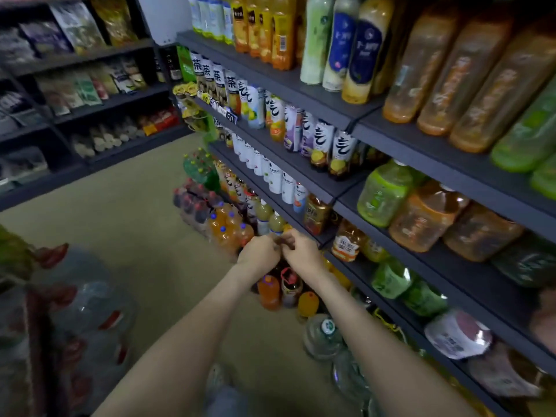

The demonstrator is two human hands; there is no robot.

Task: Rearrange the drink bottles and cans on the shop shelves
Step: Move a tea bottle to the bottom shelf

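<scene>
head: left hand (260, 251), right hand (302, 251) pinch dark object (281, 240), long axis left-right.

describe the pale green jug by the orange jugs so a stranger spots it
Find the dark drink shelves on the right. On the right bay's second visible shelf stands a row of squat jugs. The green jug is leftmost, beside orange jugs.

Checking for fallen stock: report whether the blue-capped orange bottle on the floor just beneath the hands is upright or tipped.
Upright: the orange bottle stands on the floor, blue cap on top.
</scene>
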